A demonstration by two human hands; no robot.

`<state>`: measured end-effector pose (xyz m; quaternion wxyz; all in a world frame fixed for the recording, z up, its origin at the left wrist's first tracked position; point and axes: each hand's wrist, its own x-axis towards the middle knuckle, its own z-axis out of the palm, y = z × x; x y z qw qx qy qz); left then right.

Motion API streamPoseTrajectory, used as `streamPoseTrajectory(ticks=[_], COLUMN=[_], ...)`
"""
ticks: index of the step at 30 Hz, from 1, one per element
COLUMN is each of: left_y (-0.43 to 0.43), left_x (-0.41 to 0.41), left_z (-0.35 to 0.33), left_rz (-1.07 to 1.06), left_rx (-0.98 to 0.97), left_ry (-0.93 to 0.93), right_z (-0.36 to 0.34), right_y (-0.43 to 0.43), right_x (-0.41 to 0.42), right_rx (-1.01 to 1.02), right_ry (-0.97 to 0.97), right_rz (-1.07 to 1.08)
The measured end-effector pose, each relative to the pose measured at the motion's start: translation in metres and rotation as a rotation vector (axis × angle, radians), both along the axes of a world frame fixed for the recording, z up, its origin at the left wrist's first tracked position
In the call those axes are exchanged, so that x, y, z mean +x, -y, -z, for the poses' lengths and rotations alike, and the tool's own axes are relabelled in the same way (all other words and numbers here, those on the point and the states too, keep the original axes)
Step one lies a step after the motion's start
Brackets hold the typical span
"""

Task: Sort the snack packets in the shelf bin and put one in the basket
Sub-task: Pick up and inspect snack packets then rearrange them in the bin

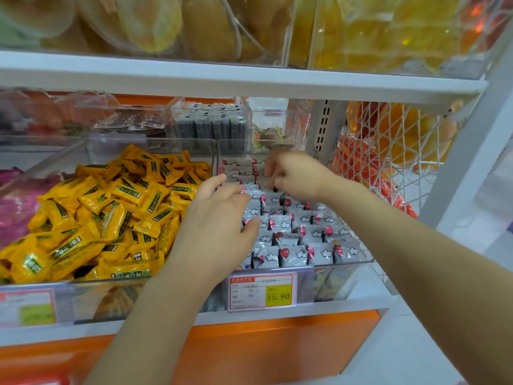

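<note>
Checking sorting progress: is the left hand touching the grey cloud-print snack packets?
Touching. Head view: the left hand rests fingers and thumb on the grey cloud-print snack packets.

White shelf boards (249,76) stand over an orange base panel (277,343); white wire mesh (388,151) at the right side; pale floor (402,357) below.

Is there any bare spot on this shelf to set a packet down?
Only the white shelf strip between the clear bin of white cloud-print packets and the white wire rack. Both bins are packed; yellow packets heap high.
</note>
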<state>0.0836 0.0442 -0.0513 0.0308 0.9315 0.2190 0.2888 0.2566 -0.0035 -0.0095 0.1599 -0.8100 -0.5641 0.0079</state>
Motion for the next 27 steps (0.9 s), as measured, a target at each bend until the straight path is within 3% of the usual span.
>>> streamPoseTrajectory(ticks=[3,6,8,14,20,24,27], left_y=[0.001,0.001,0.000,0.001,0.007,0.013,0.015], left_x=[-0.001,-0.001,-0.002,-0.003,-0.006,-0.007,-0.007], left_z=[0.000,-0.001,-0.001,-0.004,-0.010,-0.014,-0.016], left_rz=[0.004,0.009,0.010,0.037,-0.033,-0.091,-0.074], left_rx=[-0.022,-0.038,-0.044,-0.181,-0.233,-0.265,-0.342], left_ry=[0.008,0.012,0.011,0.105,0.205,0.226,0.270], right_z=[-0.001,0.008,0.013,-0.009,-0.025,-0.014,-0.004], right_y=[-0.011,-0.024,-0.029,-0.006,0.045,0.073,0.083], right_x=[0.006,0.009,0.010,0.007,-0.016,-0.041,-0.053], right_rx=[0.128,-0.076,-0.137,0.233,0.690,0.877,0.893], right_ry=[0.105,0.342,0.399,-0.067,-0.290,-0.869,-1.156], right_rz=[0.075,0.061,0.056,0.065,0.209,0.169,0.098])
